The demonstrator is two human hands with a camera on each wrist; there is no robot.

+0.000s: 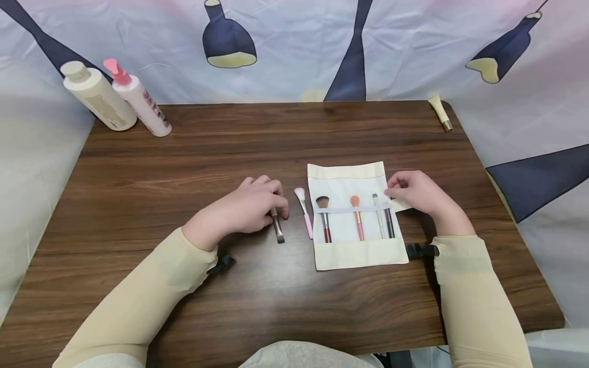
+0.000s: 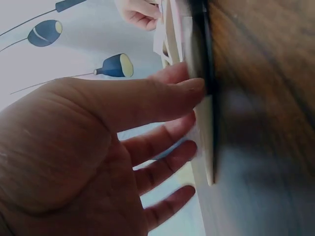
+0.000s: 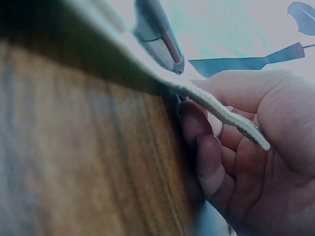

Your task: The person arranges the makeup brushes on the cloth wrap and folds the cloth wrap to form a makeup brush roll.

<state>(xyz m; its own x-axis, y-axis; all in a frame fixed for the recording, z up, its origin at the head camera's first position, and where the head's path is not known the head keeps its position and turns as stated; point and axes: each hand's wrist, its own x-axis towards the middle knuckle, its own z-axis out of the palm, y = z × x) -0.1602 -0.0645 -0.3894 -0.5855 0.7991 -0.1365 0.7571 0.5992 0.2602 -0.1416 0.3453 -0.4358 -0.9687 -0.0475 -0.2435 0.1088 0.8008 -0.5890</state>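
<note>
My left hand (image 1: 250, 205) pinches a flat-tipped makeup brush (image 1: 278, 227) between thumb and fingertips, low over the table, its bristle end pointing toward me. In the left wrist view the brush's pale handle (image 2: 209, 142) runs past the fingertips. My right hand (image 1: 421, 193) grips the right edge of a cream brush roll (image 1: 345, 257), which lies unrolled. Several makeup brushes sit under its white band, among them a dark fluffy brush (image 1: 323, 202) and an orange-tipped brush (image 1: 355, 201). A pink-handled brush (image 1: 304, 212) lies on the table between my left hand and the roll.
At the back left corner stand a cream bottle (image 1: 101, 99) and a pink-topped pump bottle (image 1: 142, 107). A small cream tube (image 1: 440, 112) lies at the back right. Printed cloth (image 1: 285, 51) hangs behind the wooden table (image 1: 221, 138).
</note>
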